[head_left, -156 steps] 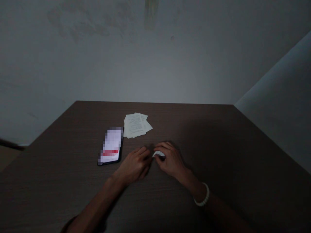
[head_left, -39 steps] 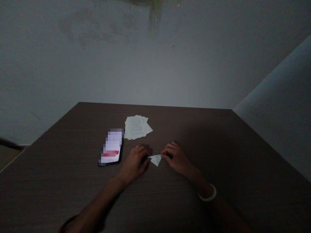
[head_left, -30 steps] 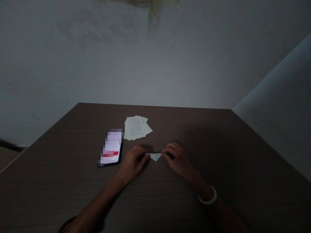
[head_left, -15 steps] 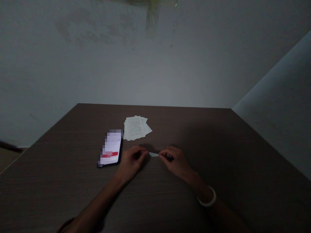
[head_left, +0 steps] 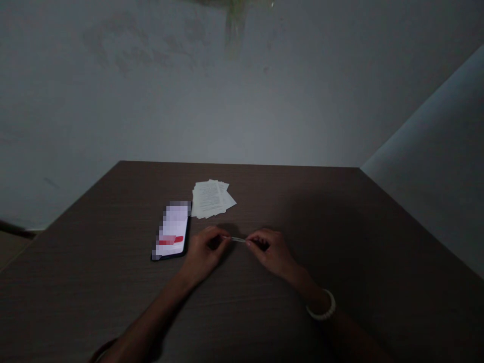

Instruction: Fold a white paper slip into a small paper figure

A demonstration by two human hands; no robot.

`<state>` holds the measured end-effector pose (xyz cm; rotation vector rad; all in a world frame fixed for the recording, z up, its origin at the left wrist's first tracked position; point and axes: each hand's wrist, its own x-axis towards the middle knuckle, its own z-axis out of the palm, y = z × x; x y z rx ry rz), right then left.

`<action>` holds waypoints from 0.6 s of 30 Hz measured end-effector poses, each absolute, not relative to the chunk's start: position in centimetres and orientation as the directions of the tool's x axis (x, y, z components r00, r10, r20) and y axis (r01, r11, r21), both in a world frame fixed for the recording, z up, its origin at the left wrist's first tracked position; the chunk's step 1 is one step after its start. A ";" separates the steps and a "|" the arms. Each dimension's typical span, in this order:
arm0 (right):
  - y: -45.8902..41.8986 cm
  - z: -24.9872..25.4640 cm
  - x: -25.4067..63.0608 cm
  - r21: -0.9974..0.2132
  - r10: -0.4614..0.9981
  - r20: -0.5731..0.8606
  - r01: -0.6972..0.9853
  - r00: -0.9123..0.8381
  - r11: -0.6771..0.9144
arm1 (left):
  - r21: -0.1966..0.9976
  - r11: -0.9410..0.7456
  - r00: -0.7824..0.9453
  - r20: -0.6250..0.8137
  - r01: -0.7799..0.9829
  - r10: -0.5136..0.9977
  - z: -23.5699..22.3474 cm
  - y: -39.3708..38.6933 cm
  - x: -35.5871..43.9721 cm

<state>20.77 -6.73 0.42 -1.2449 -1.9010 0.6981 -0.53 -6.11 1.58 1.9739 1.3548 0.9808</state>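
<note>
Between my two hands a small white piece of paper (head_left: 238, 239) is stretched sideways, seen nearly edge-on as a thin strip. My left hand (head_left: 206, 252) pinches its left end between thumb and fingers. At the right end, the thumb and fingertips of my right hand (head_left: 273, 252) are closed on it too. The ends of the paper are hidden in the fingers. Beyond my left hand lies a loose stack of printed white paper pieces (head_left: 210, 199). A phone (head_left: 173, 229) with a lit, partly blurred screen lies just left of my left hand.
The dark brown wooden table (head_left: 242, 312) reaches back to a grey, stained wall (head_left: 242, 111). Another wall surface (head_left: 446, 151) slants along the right side. A pale beaded bracelet (head_left: 323, 306) circles my right wrist.
The paper between my fingers looks narrower, now a thin strip where a wider face showed before. Both hands stay almost in place.
</note>
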 end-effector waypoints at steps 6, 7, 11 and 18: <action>-6.7 0.3 20.6 -0.778 0.929 0.279 0.510 -0.245 0.368 | 0.734 -0.413 0.284 0.303 0.539 0.909 1.7 -6.2 -0.5; -6.7 0.2 20.6 -0.780 0.929 0.273 0.508 -0.251 0.366 | 0.734 -0.412 0.285 0.302 0.540 0.910 1.8 -6.2 -0.5; -6.9 0.0 20.4 -0.769 0.927 0.271 0.521 -0.259 0.371 | 0.754 -0.382 0.256 0.286 0.535 0.923 1.9 -6.2 -0.4; -6.9 -0.1 20.1 -0.750 0.927 0.285 0.546 -0.244 0.374 | 0.752 -0.375 0.248 0.283 0.543 0.927 1.9 -6.3 -0.3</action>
